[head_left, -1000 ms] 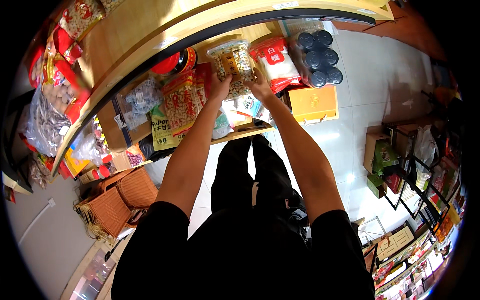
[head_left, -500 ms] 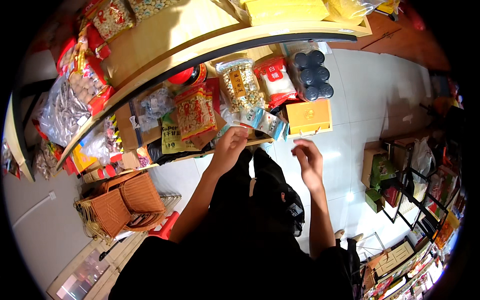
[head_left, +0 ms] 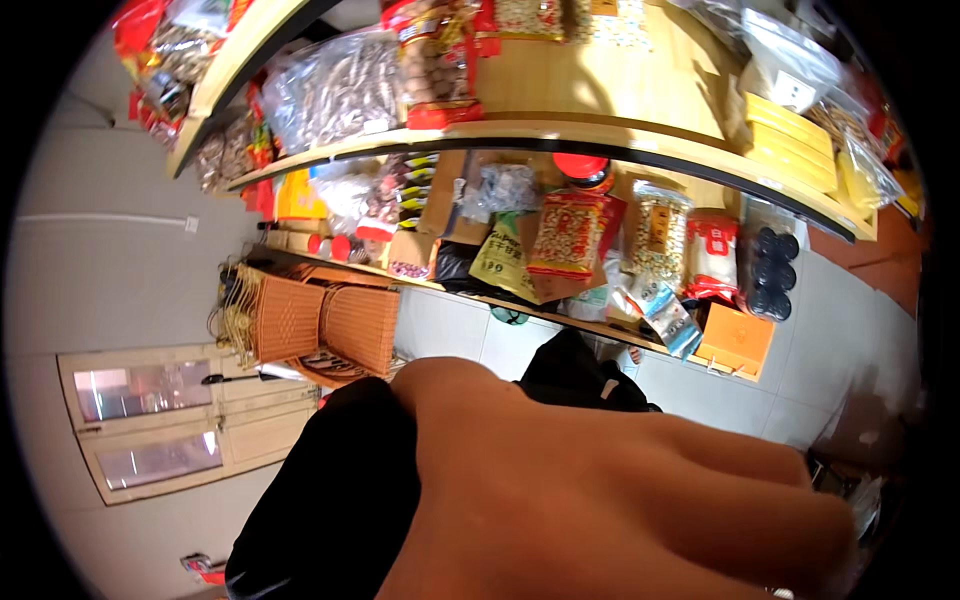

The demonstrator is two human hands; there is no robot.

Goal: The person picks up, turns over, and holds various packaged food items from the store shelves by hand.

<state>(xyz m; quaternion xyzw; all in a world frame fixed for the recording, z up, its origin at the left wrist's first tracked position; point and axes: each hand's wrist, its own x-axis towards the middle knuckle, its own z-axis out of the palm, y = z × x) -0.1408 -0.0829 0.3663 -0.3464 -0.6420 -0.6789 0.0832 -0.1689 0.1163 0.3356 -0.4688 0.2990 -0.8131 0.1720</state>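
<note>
The clear nut bag (head_left: 660,256) is lying untouched, right of upper centre. The left hand (head_left: 610,490) is filling the lower centre, its grip impossible to tell; the right hand isn't showing. The step seems hands-off; contact would be calling for an upward reach.

Bright light, strong fisheye bending

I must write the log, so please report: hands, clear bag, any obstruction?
Left hand close to camera, grip unclear; right hand out of view. Clear bag of pale pieces untouched, beside red-and-white bag. Blue-and-white packet at its near end.
</note>
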